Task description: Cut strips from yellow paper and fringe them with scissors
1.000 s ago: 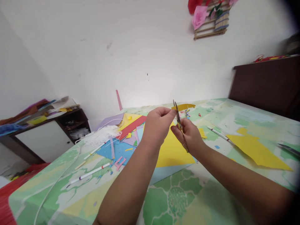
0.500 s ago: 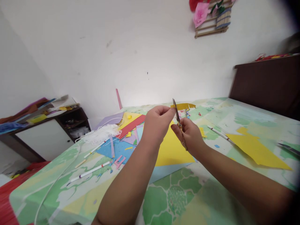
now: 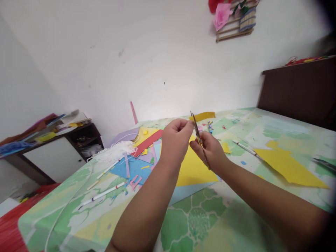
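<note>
My right hand (image 3: 208,148) is closed around a pair of scissors (image 3: 197,131), whose blades point up and stand slightly apart at the tips. A yellow paper strip (image 3: 206,116) passes by the blades and sticks out to their right. My left hand (image 3: 176,138) pinches the strip's near end just left of the blades; that end is hidden by the fingers. Below both hands lies a large yellow sheet (image 3: 193,168), on top of a light blue sheet (image 3: 193,193).
White string (image 3: 115,150), a red strip (image 3: 148,142), a blue sheet (image 3: 119,168) and a marker (image 3: 102,194) lie to the left. Rightward are another marker (image 3: 245,148), a yellow paper piece (image 3: 288,166) and a dark blade (image 3: 325,163). A wall (image 3: 157,63) rises behind the table.
The scissors and strip have shifted slightly left and the strip has tilted, its slits now less visible. The scissor tips have moved left a little. The camera view has shifted slightly.
</note>
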The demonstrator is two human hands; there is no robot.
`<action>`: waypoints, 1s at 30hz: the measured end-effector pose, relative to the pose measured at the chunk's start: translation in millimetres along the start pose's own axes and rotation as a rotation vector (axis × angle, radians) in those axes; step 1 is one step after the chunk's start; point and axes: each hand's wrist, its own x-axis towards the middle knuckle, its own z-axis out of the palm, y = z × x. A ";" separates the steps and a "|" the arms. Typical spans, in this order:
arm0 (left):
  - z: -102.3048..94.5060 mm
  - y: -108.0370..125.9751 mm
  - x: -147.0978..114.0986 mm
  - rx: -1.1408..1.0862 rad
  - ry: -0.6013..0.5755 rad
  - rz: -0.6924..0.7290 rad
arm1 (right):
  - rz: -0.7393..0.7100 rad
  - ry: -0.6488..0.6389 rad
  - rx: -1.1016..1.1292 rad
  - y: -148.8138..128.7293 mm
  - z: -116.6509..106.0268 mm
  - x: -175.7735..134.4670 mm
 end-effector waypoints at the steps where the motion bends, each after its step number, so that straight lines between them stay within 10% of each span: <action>1: -0.1 -0.2 0.0 -0.005 0.007 0.004 | -0.004 -0.012 -0.008 -0.2 0.0 -0.1; 11: -5.6 -5.5 5.8 0.001 -0.141 0.024 | -0.006 -0.035 0.030 -0.3 -2.6 -0.1; 30: -5.0 -14.6 8.9 0.092 -0.055 0.125 | 0.073 0.044 0.012 0.2 0.0 -1.7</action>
